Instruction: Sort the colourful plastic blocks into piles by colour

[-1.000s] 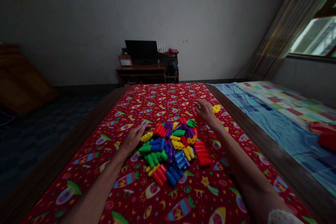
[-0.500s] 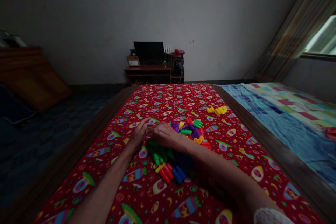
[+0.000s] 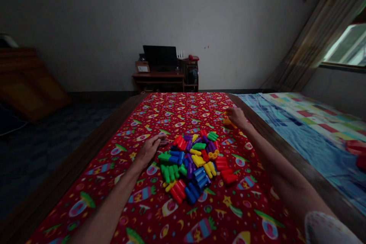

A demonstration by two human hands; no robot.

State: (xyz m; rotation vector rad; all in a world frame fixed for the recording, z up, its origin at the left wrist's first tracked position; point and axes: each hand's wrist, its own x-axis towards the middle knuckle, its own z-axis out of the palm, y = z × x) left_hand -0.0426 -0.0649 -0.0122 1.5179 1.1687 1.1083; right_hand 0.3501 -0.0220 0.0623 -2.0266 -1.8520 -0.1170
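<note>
A pile of coloured plastic peg blocks [image 3: 194, 164] in red, blue, green, yellow and purple lies in the middle of a red rocket-print cloth [image 3: 177, 110]. My left hand [image 3: 150, 148] rests flat on the cloth at the pile's left edge, fingers stretched out, holding nothing. My right hand [image 3: 236, 117] reaches to the far right of the cloth. Its fingers are curled down over a small group of yellow blocks [image 3: 227, 122], which it partly hides.
A dark wooden border [image 3: 94, 137] frames the cloth on both sides. A blue and patchwork sheet [image 3: 303, 129] lies to the right, with something red [image 3: 356, 152] at its edge. A low desk with a monitor [image 3: 160, 61] stands by the back wall.
My right hand went from the far yellow group to the pile's left side beside my left hand, then back to the yellow group. A yellow block is gone from the pile's left edge.
</note>
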